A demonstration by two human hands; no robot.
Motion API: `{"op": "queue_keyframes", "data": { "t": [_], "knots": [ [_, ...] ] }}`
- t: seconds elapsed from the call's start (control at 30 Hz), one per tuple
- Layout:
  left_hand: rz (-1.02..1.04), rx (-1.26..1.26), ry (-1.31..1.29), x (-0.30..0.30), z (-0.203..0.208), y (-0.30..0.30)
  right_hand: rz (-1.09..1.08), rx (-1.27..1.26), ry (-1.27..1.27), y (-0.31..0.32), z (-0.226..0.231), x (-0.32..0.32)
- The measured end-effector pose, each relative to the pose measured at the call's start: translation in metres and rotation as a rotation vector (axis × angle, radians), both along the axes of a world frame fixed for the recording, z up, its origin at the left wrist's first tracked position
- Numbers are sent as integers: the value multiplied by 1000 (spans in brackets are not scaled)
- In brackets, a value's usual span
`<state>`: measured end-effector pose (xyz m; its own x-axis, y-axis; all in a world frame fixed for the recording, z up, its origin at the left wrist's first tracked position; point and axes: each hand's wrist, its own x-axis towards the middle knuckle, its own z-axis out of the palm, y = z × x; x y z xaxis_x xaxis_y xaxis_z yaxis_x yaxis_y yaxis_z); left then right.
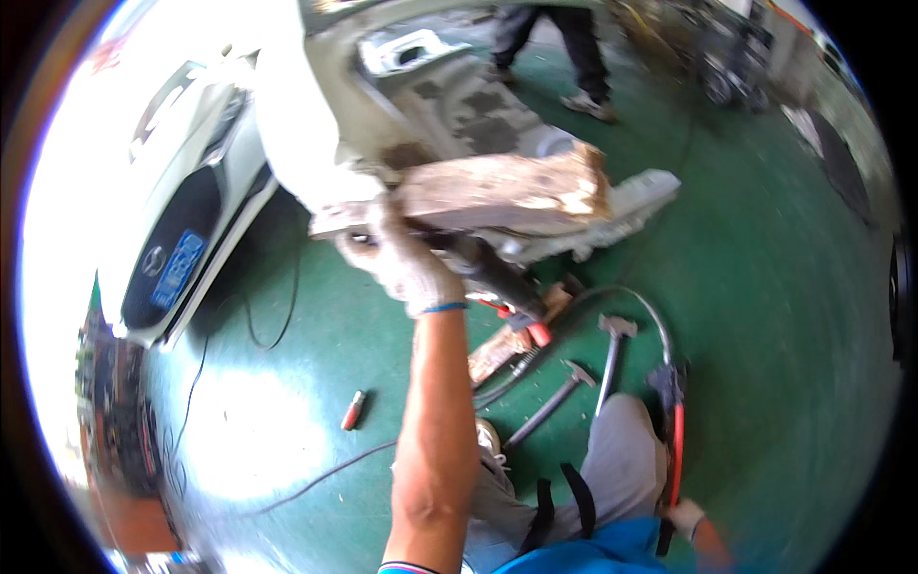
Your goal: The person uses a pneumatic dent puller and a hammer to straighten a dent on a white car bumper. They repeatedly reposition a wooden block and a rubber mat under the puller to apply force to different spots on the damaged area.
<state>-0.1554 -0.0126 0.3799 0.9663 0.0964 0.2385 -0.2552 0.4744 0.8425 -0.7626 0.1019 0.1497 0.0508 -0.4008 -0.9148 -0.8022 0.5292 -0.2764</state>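
My left hand (409,266), in a white work glove, reaches up and is closed on the left part of a rough wooden block (507,189). The block lies against the lower edge of a pale, stripped car body (296,124). Below the block, next to my left hand, a dark cylinder like a hydraulic ram (497,277) slants down to a red end. A hose (636,295) curves from that area to a dark pump head with a red lever (679,450). My right hand (685,518), gloved, is closed around the lever's lower end beside my knee.
Two hammers (617,330) stand or lie near my legs. A second piece of wood (497,352) is under the ram. A red-handled tool (354,409) and cables (330,472) lie on the green floor. A white car (191,210) stands left; another person's legs (574,53) show behind.
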Motion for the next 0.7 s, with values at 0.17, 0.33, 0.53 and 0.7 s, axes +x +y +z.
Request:
{"op": "queue_keyframes", "data": {
  "t": [0.17,0.33,0.53,0.7],
  "knots": [
    [5,-24,120,-4,3,13,-42,46,-172,-44,111,16],
    [44,81,93,2,-10,6,-182,-67,-411,-43,111,-10],
    [26,39,94,-1,-8,3,1,-217,-177,31,-60,-58],
    [39,60,63,5,-15,1,283,27,-219,-2,-28,-38]
  ]
}}
